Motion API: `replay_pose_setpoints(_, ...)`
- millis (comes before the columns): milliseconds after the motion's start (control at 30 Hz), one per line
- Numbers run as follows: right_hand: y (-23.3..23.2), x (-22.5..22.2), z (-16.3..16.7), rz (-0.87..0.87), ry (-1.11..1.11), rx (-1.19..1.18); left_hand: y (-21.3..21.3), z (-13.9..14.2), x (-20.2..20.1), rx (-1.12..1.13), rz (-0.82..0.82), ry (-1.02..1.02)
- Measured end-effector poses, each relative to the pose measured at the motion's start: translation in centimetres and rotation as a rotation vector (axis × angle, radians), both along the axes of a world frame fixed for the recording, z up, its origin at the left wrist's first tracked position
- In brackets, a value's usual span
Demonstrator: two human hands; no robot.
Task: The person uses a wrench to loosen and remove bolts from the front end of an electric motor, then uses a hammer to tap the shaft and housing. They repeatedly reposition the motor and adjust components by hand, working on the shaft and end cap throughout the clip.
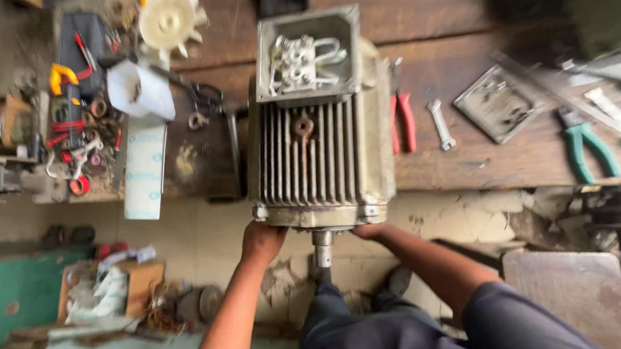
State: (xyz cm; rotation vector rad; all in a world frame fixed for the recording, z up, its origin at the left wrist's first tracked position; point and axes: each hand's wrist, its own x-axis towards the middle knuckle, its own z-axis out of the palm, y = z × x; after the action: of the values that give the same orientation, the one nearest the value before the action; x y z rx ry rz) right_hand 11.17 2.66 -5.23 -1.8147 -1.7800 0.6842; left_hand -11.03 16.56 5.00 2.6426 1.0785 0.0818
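Observation:
A grey finned electric motor lies on the wooden workbench, its shaft sticking out over the near edge toward me. An open terminal box with white wires sits on top. My left hand grips the lower left corner of the motor's end flange. My right hand holds the lower right corner of the same flange. Both arms reach up from below.
Red-handled pliers, a small spanner, a grey metal cover plate and green-handled pliers lie to the right. A white plastic fan, white paper and cluttered tools lie left. Boxes and debris sit on the floor.

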Motion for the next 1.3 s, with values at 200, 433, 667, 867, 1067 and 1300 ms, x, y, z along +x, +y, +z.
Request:
replay_pose_setpoints(200,-3.8,-0.3,3.3,-0.092,0.106,-0.228,-4.3,-1.2,0.2,-0.492,0.282,-0.477)
replay_pose_setpoints(433,-15.1,3.4,5.6,-0.002,0.187,-0.285,-12.3,-4.8,0.4,-0.973,0.341,-0.511)
replay_pose_setpoints(667,-28.5,9.0,9.4,-0.648,0.596,-0.409,-17.9,-4.2,6.3,-1.258,0.162,-0.504)
replay_pose_setpoints(867,-19.0,17.2,11.4,-0.82,0.169,0.043,-17.5,-3.2,6.3,-1.103,0.144,-0.431)
replay_pose_setpoints(1067,-9.4,20.2,12.5,-0.889,-0.003,-0.084,-18.1,-2.8,2.4,-0.992,0.296,-0.381)
replay_pose_setpoints(1300,-10.0,19.3,8.1,-0.694,-0.354,0.289,-20.2,-3.8,-5.1,-1.018,0.609,-0.367)
